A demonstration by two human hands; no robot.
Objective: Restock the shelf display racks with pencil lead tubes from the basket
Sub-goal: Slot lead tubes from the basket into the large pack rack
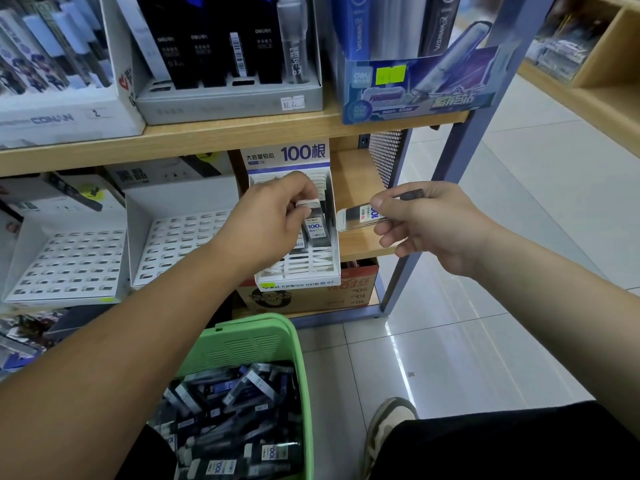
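Left hand [273,216] pinches a lead tube [314,225] by its white cap, part-seated in the white display rack [299,284]. Right hand [429,226] grips a second tube [360,216] just beside the rack. More tubes fill the green basket [270,337] below. Risk: a tilted entry could jam the tube against the slot dividers or unseat its neighbours.

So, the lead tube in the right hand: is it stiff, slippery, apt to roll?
Probably stiff and light: the lead tube juts out straight from a pinch of the right hand. Its glossy plastic may slip. It looks flat-sided, so rolling seems unlikely.
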